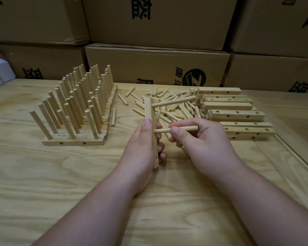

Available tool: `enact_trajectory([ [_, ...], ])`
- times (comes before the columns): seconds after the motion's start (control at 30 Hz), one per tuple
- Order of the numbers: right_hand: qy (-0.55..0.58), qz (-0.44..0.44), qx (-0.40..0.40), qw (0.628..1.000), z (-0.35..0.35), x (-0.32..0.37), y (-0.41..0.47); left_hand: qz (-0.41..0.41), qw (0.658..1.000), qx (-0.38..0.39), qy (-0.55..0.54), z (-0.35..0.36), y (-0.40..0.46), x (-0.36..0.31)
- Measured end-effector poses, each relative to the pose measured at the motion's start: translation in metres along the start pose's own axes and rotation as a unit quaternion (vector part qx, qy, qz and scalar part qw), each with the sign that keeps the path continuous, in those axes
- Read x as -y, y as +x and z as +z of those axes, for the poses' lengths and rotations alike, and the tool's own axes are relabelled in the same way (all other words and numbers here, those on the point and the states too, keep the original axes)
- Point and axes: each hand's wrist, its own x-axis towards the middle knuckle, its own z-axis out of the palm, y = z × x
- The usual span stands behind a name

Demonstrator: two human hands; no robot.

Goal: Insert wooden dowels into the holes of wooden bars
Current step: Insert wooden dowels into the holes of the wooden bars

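- The left hand (142,150) holds a wooden bar (151,132) upright above the counter (43,174), fingers curled around it.
- One dowel (174,102) sticks out of the bar's upper hole.
- The right hand (199,144) pinches a second dowel (176,130), its tip at the bar's middle.

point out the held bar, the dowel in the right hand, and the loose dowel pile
bar (148,108), head view, upper part above the left thumb
dowel (190,128), head view, free end right of the fingers
dowel pile (178,110), head view, middle of the heap
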Motion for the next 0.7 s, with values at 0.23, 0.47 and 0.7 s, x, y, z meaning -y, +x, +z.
enact_trajectory([
  [0.23,0.060,0.046,0.003,0.997,0.0000,-0.0050,0.0006,0.023,0.999,0.022,0.013,-0.0028,0.0002,0.0030],
  [0.47,0.009,0.004,-0.014,1.000,0.0067,-0.0012,-0.0032,0.026,0.999,-0.001,0.038,-0.0021,0.0003,0.0017],
  [0.7,0.034,0.034,-0.007,0.999,0.0034,-0.0009,-0.0030,-0.002,0.999,0.004,0.031,-0.0016,0.0000,0.0002],
])
